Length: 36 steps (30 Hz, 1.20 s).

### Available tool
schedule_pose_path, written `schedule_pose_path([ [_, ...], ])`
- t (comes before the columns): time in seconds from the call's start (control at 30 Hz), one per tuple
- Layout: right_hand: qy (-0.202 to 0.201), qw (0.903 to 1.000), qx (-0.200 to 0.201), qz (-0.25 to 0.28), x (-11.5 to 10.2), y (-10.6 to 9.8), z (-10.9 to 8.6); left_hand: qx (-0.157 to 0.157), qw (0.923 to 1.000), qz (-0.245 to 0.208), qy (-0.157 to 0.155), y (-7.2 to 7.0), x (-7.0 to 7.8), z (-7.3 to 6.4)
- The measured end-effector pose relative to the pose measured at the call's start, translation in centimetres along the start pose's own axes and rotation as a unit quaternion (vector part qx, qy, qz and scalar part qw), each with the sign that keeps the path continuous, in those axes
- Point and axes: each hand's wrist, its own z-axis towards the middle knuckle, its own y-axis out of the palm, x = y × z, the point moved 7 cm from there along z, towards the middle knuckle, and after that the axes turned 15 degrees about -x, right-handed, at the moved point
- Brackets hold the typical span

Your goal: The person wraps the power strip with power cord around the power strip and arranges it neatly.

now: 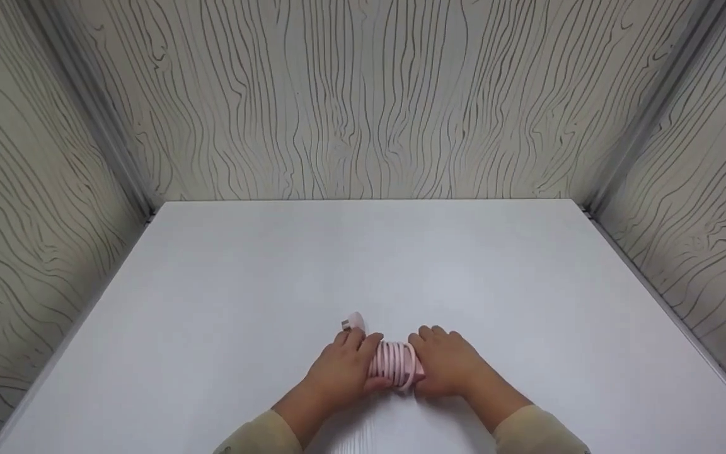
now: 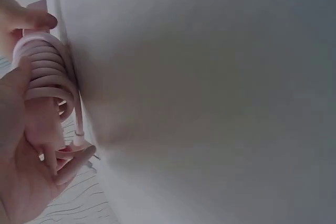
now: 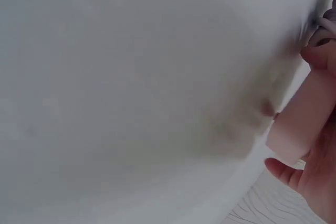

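Observation:
A pink power strip (image 1: pixel 412 366) lies crosswise between my two hands near the front of the table, its pale pink cord (image 1: pixel 392 363) wound round its middle in several turns. My left hand (image 1: pixel 343 369) grips its left end, thumb along the near side. The cord's plug (image 1: pixel 355 321) sticks up past the left fingertips, metal prongs pointing left. On the other end, my right hand (image 1: pixel 450 362) holds the strip's body. In the right wrist view the bare block end of the strip (image 3: pixel 302 121) lies in the right palm. No sockets show.
The white table (image 1: pixel 363 265) spreads out around the hands. Wood-grain patterned panels, one at the back (image 1: pixel 363 94) and one on each side, enclose it, with grey metal posts (image 1: pixel 95 107) in the corners.

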Motion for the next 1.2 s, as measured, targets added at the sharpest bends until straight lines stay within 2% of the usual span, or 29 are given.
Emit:
schedule_pose_path([
  [0.2,-0.028,0.9957,0.021,0.085,1.5,0.5,-0.7,0.023,0.9996,-0.011,0.007,-0.2,0.6,0.5],
  [0.33,-0.039,0.9925,0.026,0.113,1.8,0.0,-1.5,0.000,0.9986,-0.053,-0.006,-0.4,0.3,0.6],
  [0.43,-0.038,0.9911,0.020,0.126,2.0,-0.3,-1.9,-0.016,0.9976,-0.066,-0.015,-0.6,0.0,0.6],
  [0.63,-0.035,0.9894,0.010,0.141,2.2,-0.4,-2.2,-0.012,0.9985,-0.051,-0.016,-1.3,-0.2,0.5],
  [0.87,-0.041,0.9877,0.010,0.150,2.4,-0.7,-2.2,-0.035,0.9974,-0.057,-0.026,-1.5,-0.6,0.4],
  [1.03,-0.044,0.9897,-0.002,0.136,2.1,-0.8,-2.0,-0.046,0.9967,-0.061,-0.028,-1.4,-1.1,0.5],
  [1.2,-0.030,0.9904,-0.020,0.134,3.0,-1.2,-2.3,-0.045,0.9957,-0.074,-0.034,-2.5,-2.1,0.6],
])
